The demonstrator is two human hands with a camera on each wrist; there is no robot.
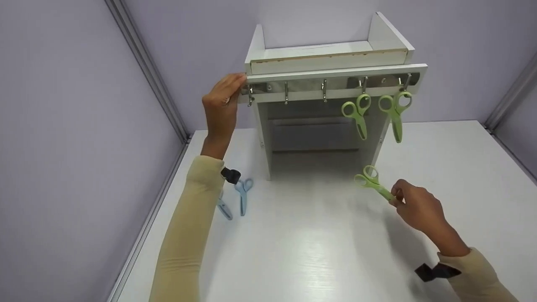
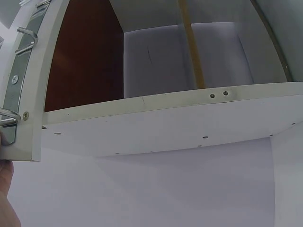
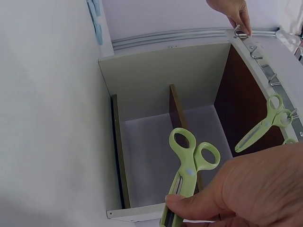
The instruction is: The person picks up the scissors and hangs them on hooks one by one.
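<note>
My right hand (image 1: 415,205) pinches a pair of green scissors (image 1: 371,183) by the blade end, handles up, above the white table (image 1: 319,251) in front of the cabinet; in the right wrist view the same green scissors (image 3: 189,172) show their handle loops. My left hand (image 1: 221,105) holds the left end of the hook rail (image 1: 331,86) on the white cabinet (image 1: 327,54). Two more green scissors hang from the right hooks, one (image 1: 357,113) beside the other (image 1: 395,111). In the left wrist view only the cabinet's underside (image 2: 165,127) and the hooks (image 2: 12,116) show.
Two blue scissors (image 1: 243,193) lie on the table left of the cabinet, partly behind my left sleeve. Three hooks on the rail's left and middle (image 1: 286,90) carry nothing. Lilac walls enclose the table at the back and both sides.
</note>
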